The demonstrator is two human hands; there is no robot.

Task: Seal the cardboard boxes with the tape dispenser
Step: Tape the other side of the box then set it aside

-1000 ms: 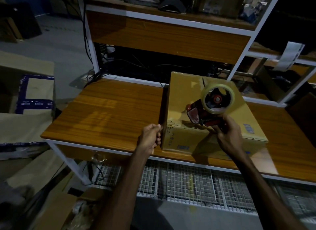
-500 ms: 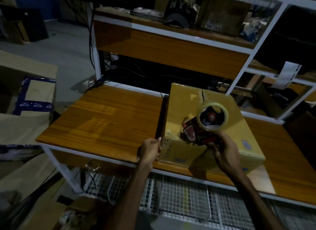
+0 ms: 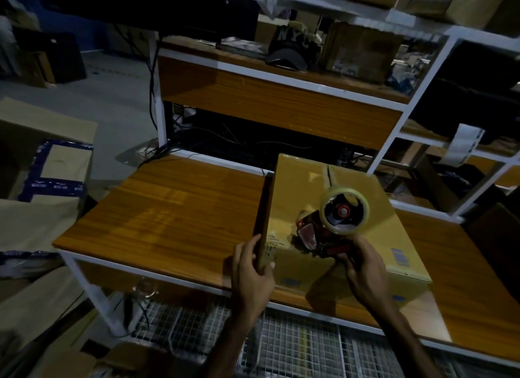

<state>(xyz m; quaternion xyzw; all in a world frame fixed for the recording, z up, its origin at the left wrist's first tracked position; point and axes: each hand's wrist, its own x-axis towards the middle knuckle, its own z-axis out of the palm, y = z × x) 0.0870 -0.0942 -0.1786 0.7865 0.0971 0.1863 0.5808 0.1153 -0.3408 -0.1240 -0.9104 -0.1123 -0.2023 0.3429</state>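
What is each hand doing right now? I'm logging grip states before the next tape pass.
Left hand: grips the near left corner of the cardboard box.
Right hand: grips the handle of the tape dispenser, on the box top.

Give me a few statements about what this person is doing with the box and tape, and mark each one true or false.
1. The right hand holds the tape dispenser over the top of the cardboard box. True.
2. The left hand lies flat on the wooden table, away from the box. False: it grips the box's near left corner.
3. The roll on the dispenser is clear tape around a red hub. True.
4. The box sits on the floor. False: it rests on the table.
5. A dark cap lies on the shelf behind the table. True.
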